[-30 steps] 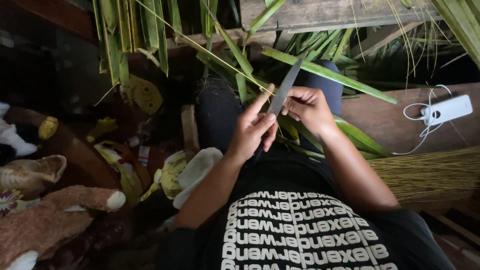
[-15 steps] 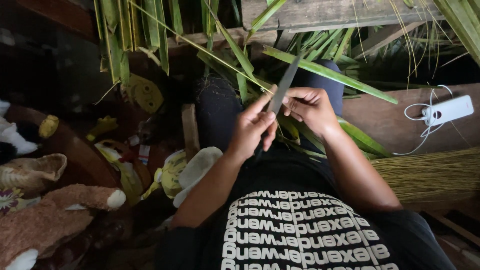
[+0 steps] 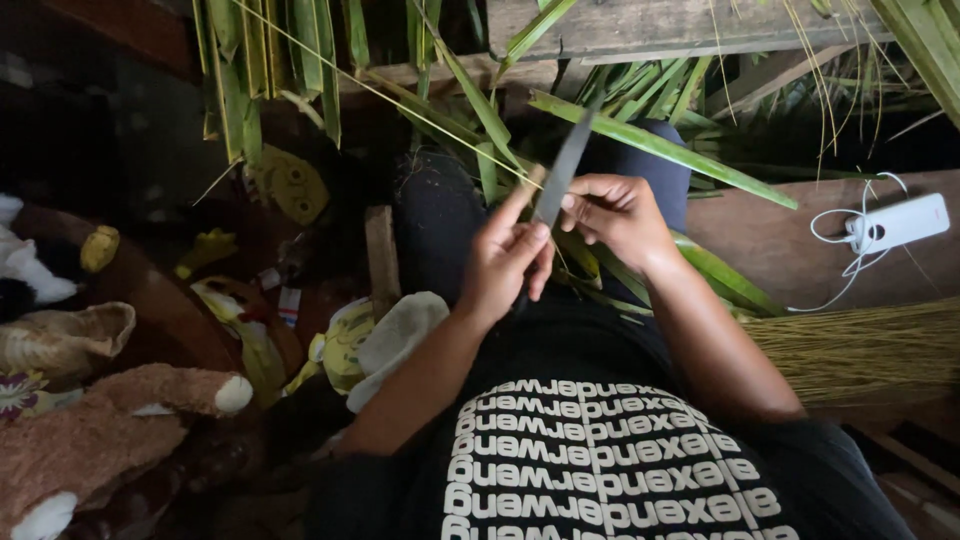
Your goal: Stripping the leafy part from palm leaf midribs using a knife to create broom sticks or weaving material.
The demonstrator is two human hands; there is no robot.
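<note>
1. Wooden floor [image 3: 770, 240] strewn with green palm leaves [image 3: 660, 145]; stuffed toys [image 3: 110, 430] at left.
2. Left hand [image 3: 505, 265], forearm angled up from the lap, fingers closed on a knife [image 3: 562, 170], blade pointing away.
3. Right hand [image 3: 620, 215], wrist bent inward, pinches a thin leaf strip [image 3: 430, 118] against the blade.

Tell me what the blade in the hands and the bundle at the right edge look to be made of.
Blade: probably metal, dull grey, thin and flat, held by the left hand. Bundle: seemingly dried plant ribs or stalks, matte straw-tan, many fine parallel strands.
</note>
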